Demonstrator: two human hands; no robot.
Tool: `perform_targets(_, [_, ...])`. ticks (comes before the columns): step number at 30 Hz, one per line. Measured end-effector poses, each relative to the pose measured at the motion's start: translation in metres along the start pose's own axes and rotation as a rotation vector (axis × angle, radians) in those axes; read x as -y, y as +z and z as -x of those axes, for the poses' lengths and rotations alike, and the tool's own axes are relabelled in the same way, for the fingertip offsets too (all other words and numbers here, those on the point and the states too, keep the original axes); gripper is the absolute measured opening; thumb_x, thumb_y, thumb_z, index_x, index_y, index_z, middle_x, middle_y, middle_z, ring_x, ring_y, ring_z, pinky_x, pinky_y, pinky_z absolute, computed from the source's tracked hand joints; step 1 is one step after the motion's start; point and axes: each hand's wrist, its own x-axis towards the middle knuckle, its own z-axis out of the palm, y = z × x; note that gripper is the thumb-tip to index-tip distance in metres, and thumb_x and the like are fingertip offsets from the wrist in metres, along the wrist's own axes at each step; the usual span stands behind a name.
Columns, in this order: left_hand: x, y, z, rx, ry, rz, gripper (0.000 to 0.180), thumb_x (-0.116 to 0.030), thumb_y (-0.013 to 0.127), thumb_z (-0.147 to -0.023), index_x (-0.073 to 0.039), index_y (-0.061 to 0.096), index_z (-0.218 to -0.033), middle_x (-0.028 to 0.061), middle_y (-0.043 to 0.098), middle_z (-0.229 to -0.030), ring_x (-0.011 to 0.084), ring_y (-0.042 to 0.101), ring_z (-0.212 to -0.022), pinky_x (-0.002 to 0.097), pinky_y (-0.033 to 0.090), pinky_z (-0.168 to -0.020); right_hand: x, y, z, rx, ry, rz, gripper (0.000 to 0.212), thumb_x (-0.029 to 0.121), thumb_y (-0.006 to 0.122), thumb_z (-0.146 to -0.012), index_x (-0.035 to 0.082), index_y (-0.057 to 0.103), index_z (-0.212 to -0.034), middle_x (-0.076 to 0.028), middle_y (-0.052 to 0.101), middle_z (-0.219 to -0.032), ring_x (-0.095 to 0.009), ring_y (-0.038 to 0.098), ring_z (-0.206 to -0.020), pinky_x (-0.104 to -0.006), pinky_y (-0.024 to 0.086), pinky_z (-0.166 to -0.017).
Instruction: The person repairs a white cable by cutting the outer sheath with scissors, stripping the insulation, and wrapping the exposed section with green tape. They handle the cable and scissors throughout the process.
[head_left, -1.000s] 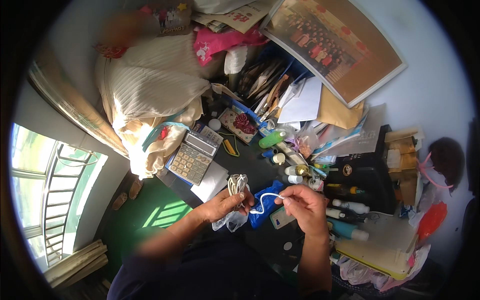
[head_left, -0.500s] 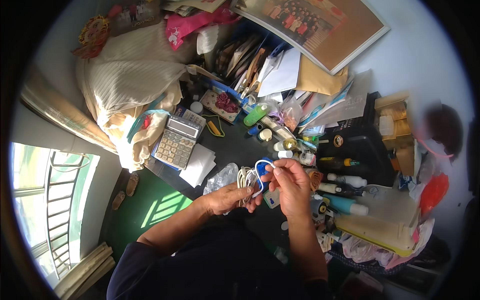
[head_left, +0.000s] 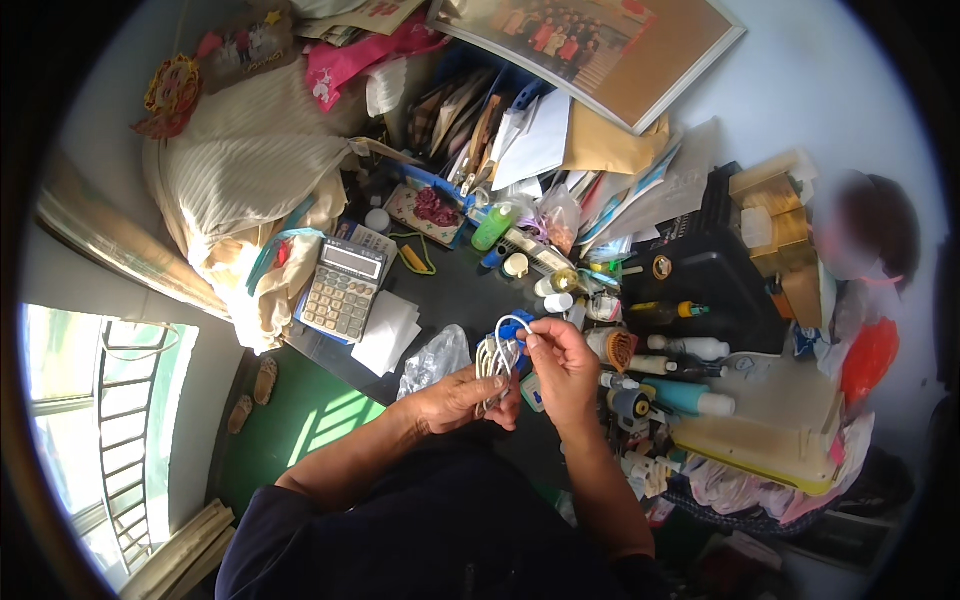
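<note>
A bundle of white cable (head_left: pixel 487 358) is gathered in loops over the dark desk. My left hand (head_left: pixel 462 402) is closed around the lower part of the loops, thumb on top. My right hand (head_left: pixel 562 362) pinches a free length of the same cable, which arches up from the bundle to its thumb and forefinger. Something blue shows just behind the loops; what it is I cannot make out. Close to my left hand lies a crumpled clear plastic bag (head_left: pixel 436 358).
Left on the desk are a calculator (head_left: pixel 345 290) and white papers (head_left: pixel 386 336). Bottles and jars crowd the right side, among them a turquoise bottle (head_left: pixel 684 397) and a round brush (head_left: pixel 620 350). A framed photo (head_left: pixel 690 60) leans behind upright papers. A person's head shows at far right.
My right hand has moved slightly left, nearer the bundle, and the held cable now arches higher. The whole view has shifted a little.
</note>
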Motion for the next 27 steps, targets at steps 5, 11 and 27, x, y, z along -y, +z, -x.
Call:
perform_targets(5, [0.007,-0.004,-0.004,-0.013,0.044,0.046,0.048,-0.050,0.064,-0.100,-0.006,0.061,-0.119,0.0074,0.063,-0.103,0.0229,0.065,-0.105,0.0421,0.056,-0.095,0.012,-0.001,0.010,-0.010,-0.084,0.415,0.013,-0.002,0.067,-0.096,-0.001,0.066,-0.109,-0.003,0.072,-0.094,-0.005,0.066,-0.076,-0.0218,0.052,-0.066])
perform_targets(11, [0.018,-0.004,-0.008,-0.150,0.053,0.008,0.058,-0.053,0.061,-0.101,-0.008,0.056,-0.137,0.0115,0.062,-0.129,0.0244,0.062,-0.120,0.0463,0.052,-0.103,0.016,0.001,0.021,-0.013,-0.184,0.607,0.014,0.002,0.071,-0.092,0.000,0.067,-0.105,-0.007,0.071,-0.089,-0.010,0.066,-0.064,-0.0256,0.051,-0.056])
perform_targets(27, [0.022,0.004,-0.013,-0.317,0.080,-0.026,0.057,-0.052,0.056,-0.104,-0.002,0.055,-0.132,0.0108,0.065,-0.120,0.0217,0.062,-0.112,0.0386,0.050,-0.099,0.011,-0.003,0.031,0.074,-0.331,0.672,0.024,0.003,0.070,-0.089,0.001,0.070,-0.112,-0.013,0.069,-0.100,-0.028,0.067,-0.085,-0.0363,0.054,-0.070])
